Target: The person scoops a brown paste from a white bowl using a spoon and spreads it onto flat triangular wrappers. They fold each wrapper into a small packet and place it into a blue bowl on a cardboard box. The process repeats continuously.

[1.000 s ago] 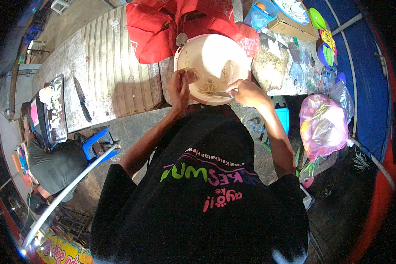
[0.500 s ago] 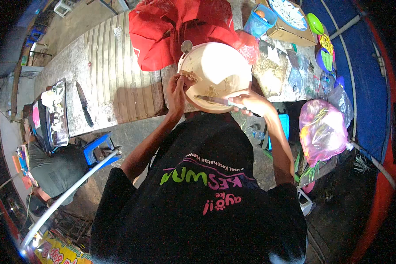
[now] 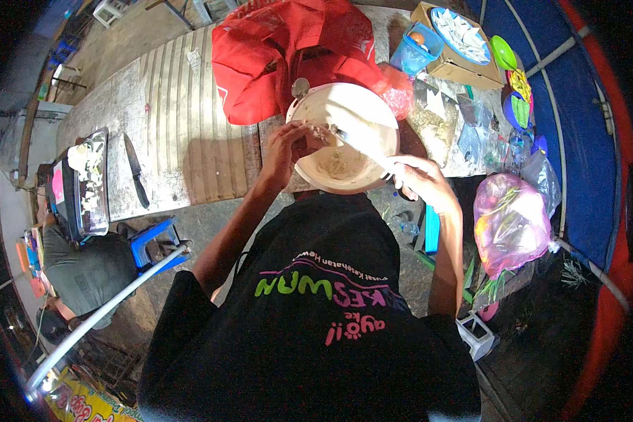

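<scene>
The left hand (image 3: 286,148) curls over the near-left rim of the bowl (image 3: 344,137), fingers bent inward over the edge and thumb outside, so its grip is pressed onto the rim and steadies the bowl at the table (image 3: 169,148) edge. The right hand (image 3: 418,179) sits at the bowl's near-right side, its grip closed around the handle of a spoon (image 3: 359,148) whose shaft runs from the fist up and leftward across the bowl, the tip ending just past the left fingers. Under the spoon, in the bottom of the bowl, lies a pale heap of food (image 3: 337,165) (I cannot make out what kind). Just beyond both grips, touching the bowl's far rim, is a red bag (image 3: 281,49) slumped on the table. Beyond the right grip lie clear bags (image 3: 443,119), and farther out a blue cup (image 3: 415,53) and a cardboard box (image 3: 461,39) holding white pieces. Outward from the right hand, off the table, hangs a pink bag (image 3: 510,221) with green stems inside. Well away on the left hand's side a knife (image 3: 136,179) lies flat on the ribbed tabletop, and past it a black tray (image 3: 84,183) carries pale chopped bits. Below that tray a blue stool (image 3: 155,243) stands on the floor, with another person in a grey shirt (image 3: 84,264) beside it.
</scene>
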Tool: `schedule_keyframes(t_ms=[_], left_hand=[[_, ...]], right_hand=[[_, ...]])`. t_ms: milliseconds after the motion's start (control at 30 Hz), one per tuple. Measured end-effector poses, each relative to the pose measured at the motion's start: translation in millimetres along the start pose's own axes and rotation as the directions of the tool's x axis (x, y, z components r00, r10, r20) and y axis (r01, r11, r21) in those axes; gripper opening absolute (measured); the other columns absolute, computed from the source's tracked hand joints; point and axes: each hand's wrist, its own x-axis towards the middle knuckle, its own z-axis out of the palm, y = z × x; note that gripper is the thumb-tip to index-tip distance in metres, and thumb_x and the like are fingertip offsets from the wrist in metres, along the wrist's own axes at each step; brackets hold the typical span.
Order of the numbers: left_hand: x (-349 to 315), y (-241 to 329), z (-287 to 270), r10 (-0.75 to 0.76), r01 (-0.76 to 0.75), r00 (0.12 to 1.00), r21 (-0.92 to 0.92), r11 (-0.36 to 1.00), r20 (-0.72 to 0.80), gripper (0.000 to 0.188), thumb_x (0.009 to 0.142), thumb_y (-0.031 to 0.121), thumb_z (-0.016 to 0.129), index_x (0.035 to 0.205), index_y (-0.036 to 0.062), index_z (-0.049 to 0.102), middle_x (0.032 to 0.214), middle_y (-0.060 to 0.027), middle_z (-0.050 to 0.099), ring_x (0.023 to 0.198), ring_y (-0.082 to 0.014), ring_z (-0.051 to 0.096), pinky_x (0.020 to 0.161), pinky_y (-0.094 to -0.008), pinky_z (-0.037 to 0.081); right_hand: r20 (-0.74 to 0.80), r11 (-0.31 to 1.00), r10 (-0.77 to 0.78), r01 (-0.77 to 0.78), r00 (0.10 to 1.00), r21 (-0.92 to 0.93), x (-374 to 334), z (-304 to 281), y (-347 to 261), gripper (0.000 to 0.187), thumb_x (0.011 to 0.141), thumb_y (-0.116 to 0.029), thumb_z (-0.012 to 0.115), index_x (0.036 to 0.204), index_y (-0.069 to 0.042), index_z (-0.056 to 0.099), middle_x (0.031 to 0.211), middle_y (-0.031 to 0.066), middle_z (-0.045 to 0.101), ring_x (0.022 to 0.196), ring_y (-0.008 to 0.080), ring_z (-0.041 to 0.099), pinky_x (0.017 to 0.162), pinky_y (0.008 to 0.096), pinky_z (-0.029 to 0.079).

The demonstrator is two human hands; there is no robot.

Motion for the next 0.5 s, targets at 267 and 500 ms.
schedule_keyframes(t_ms=[267, 500], left_hand=[[-6, 9, 10, -0.037, 0.033, 0.995, 0.04, 0.999, 0.093, 0.018, 0.098, 0.018, 0.052, 0.104, 0.0014, 0.058, 0.094, -0.0096, 0.067, 0.084, -0.0204, 0.071, 0.081, -0.0357, 0.059], [-10, 13, 18, -0.041, 0.036, 0.996, 0.068, 0.997, 0.078, 0.02, 0.099, 0.018, 0.05, 0.105, 0.0006, 0.057, 0.1, -0.0139, 0.069, 0.09, -0.0224, 0.071, 0.085, -0.0367, 0.058]], right_hand=[[0.015, 0.998, -0.055, 0.055, 0.998, -0.021, 1, 3, -2, 0.029, 0.1, -0.019, 0.055, 0.125, -0.005, 0.063, 0.082, 0.0, 0.062, 0.059, 0.0041, 0.049, 0.049, 0.0194, 0.04], [0.038, 0.999, -0.04, 0.04, 0.998, 0.001, -8, 6, -19, 0.031, 0.098, -0.02, 0.059, 0.125, -0.004, 0.063, 0.083, 0.0001, 0.061, 0.06, 0.0035, 0.049, 0.05, 0.0189, 0.039]])
